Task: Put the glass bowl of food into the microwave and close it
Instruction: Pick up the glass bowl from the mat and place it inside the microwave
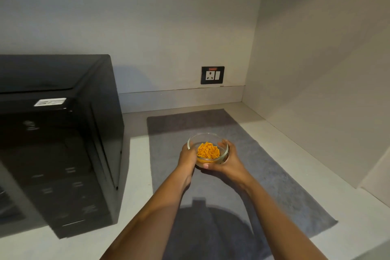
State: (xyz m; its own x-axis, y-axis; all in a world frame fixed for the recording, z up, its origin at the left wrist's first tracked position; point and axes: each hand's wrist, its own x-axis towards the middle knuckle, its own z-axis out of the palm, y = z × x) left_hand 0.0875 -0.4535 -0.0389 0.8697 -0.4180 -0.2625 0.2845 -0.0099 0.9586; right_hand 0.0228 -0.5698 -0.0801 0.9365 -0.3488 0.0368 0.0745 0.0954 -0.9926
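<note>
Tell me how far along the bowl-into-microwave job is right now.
Done: nothing is finished yet. In hand: the left hand and the right hand both cup the glass bowl of orange food over the grey mat. Left: carry it across to the black microwave, set it inside, then close the door.

— Where is the camera?

— Up on the person's head. It looks forward and down at the counter (pixel 139 175).

— Is it close?

— Yes. Both arms come in from the bottom edge and stretch to the middle. The wide lens bends the edges a bit.

— What sits where?

— The black microwave (pixel 57 143) fills the left side. The grey mat (pixel 263 175) runs down the middle. The wall socket (pixel 212 75) is straight ahead, on the back wall.

— Any other view?

— No, just this one.
</note>
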